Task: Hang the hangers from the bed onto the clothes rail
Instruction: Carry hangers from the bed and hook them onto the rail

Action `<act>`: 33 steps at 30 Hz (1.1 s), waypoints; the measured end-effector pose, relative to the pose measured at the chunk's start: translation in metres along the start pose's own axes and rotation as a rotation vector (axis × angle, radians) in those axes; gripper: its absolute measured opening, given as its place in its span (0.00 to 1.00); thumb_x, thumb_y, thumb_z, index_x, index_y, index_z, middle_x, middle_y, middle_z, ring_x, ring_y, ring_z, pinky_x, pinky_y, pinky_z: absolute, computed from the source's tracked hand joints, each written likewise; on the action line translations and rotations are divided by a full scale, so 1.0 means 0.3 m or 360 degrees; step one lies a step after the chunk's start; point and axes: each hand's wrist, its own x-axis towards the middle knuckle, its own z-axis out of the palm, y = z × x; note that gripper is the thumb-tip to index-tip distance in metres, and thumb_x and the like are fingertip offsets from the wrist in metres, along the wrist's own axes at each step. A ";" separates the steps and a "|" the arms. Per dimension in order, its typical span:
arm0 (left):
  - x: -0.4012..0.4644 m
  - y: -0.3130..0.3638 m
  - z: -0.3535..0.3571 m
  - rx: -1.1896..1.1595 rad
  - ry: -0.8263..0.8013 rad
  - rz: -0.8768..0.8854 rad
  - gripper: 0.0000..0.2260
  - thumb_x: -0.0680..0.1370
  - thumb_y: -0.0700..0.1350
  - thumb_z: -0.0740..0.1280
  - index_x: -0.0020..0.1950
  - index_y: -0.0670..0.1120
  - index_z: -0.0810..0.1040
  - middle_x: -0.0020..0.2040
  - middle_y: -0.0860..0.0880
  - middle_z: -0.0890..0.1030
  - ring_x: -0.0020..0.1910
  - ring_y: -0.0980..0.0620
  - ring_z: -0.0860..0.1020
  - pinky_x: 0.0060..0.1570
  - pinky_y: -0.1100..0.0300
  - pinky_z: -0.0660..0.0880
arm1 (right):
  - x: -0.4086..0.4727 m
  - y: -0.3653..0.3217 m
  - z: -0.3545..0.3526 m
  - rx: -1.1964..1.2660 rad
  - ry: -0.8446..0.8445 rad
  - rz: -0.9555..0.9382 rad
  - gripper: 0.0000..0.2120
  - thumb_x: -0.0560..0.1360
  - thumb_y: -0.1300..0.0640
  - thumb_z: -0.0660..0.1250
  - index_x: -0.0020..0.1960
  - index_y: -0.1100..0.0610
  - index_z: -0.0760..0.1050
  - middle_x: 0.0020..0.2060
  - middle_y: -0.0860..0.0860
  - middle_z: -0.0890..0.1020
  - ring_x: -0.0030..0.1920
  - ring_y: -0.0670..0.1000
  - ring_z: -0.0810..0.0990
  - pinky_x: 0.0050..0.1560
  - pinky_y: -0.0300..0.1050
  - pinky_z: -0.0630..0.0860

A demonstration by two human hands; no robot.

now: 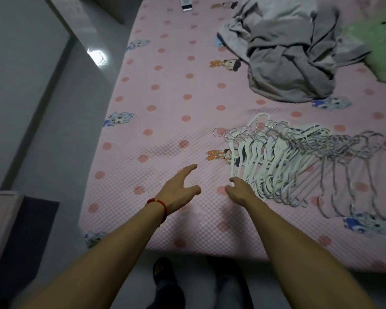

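A fanned pile of several white plastic hangers with metal hooks lies on the pink bed, with several grey wire hangers spread to its right. My right hand hovers at the near left corner of the white pile, fingers curled and apart, touching or almost touching the nearest hanger. My left hand, with a red string bracelet on the wrist, is stretched out open above the sheet to the left of the pile, holding nothing. No clothes rail is in view.
A crumpled grey garment lies at the far right of the bed, beside a green pillow. A small white remote rests at the far edge. Grey floor runs along the left; my dark slippers stand at the bed's near edge.
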 end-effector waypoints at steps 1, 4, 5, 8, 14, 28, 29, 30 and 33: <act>0.029 -0.007 0.011 -0.0025 0.0012 -0.0028 0.30 0.80 0.46 0.67 0.79 0.59 0.60 0.81 0.54 0.60 0.79 0.50 0.59 0.75 0.47 0.60 | 0.061 -0.002 -0.005 -0.0029 -0.0018 -0.0011 0.28 0.84 0.53 0.60 0.81 0.61 0.59 0.79 0.59 0.64 0.77 0.60 0.65 0.74 0.52 0.64; 0.106 -0.047 0.044 -0.0103 0.0044 -0.0121 0.30 0.79 0.46 0.67 0.79 0.61 0.60 0.80 0.54 0.62 0.78 0.50 0.61 0.74 0.48 0.62 | 0.240 -0.001 0.009 -0.0091 -0.0015 -0.0009 0.30 0.82 0.53 0.63 0.79 0.64 0.59 0.78 0.62 0.64 0.75 0.62 0.67 0.72 0.53 0.67; 0.125 -0.061 0.052 -0.0133 0.0065 -0.0141 0.30 0.79 0.46 0.67 0.79 0.61 0.61 0.80 0.54 0.62 0.78 0.50 0.61 0.74 0.47 0.63 | 0.290 0.003 0.020 -0.0133 0.0014 0.0020 0.31 0.81 0.52 0.64 0.78 0.66 0.60 0.76 0.63 0.66 0.73 0.64 0.69 0.71 0.53 0.68; 0.151 -0.109 0.075 -0.0240 0.0129 -0.0224 0.30 0.79 0.46 0.68 0.78 0.63 0.62 0.79 0.54 0.64 0.77 0.50 0.62 0.74 0.46 0.65 | 0.372 0.002 0.060 -0.0186 0.0167 0.0107 0.35 0.79 0.53 0.67 0.78 0.67 0.56 0.73 0.66 0.66 0.71 0.66 0.68 0.70 0.55 0.68; 0.121 -0.165 0.080 -0.0309 0.0248 -0.0366 0.28 0.80 0.45 0.67 0.78 0.60 0.63 0.76 0.50 0.69 0.71 0.49 0.69 0.65 0.54 0.68 | 0.347 -0.067 0.128 -0.0057 0.0192 0.0150 0.34 0.80 0.53 0.67 0.78 0.65 0.55 0.69 0.65 0.73 0.66 0.66 0.76 0.63 0.55 0.74; -0.170 -0.185 -0.044 -0.0870 0.0697 -0.0767 0.19 0.81 0.46 0.66 0.71 0.50 0.71 0.63 0.45 0.76 0.56 0.48 0.77 0.61 0.47 0.78 | -0.152 -0.362 0.284 0.0041 -0.0211 -0.0590 0.19 0.80 0.52 0.64 0.67 0.60 0.66 0.53 0.54 0.79 0.46 0.53 0.78 0.45 0.45 0.71; -0.204 -0.194 -0.044 -0.0995 0.0753 -0.0798 0.18 0.81 0.47 0.67 0.70 0.50 0.72 0.63 0.45 0.76 0.57 0.47 0.77 0.59 0.49 0.79 | -0.197 -0.388 0.286 0.0038 -0.0233 -0.0661 0.19 0.81 0.52 0.62 0.68 0.60 0.66 0.53 0.52 0.78 0.45 0.51 0.78 0.45 0.46 0.72; -0.239 -0.207 -0.041 -0.1123 0.0808 -0.0822 0.17 0.80 0.49 0.67 0.69 0.50 0.73 0.64 0.45 0.76 0.59 0.46 0.77 0.59 0.48 0.79 | -0.241 -0.413 0.292 0.0018 -0.0265 -0.0726 0.18 0.82 0.53 0.60 0.69 0.58 0.66 0.53 0.52 0.78 0.43 0.49 0.78 0.44 0.46 0.73; -0.366 -0.253 -0.043 -0.1537 0.0947 -0.0845 0.18 0.78 0.56 0.70 0.64 0.52 0.76 0.64 0.46 0.77 0.58 0.45 0.78 0.60 0.42 0.79 | -0.370 -0.494 0.320 -0.0081 -0.0414 -0.0918 0.14 0.83 0.56 0.56 0.68 0.55 0.69 0.53 0.54 0.81 0.40 0.47 0.78 0.37 0.39 0.72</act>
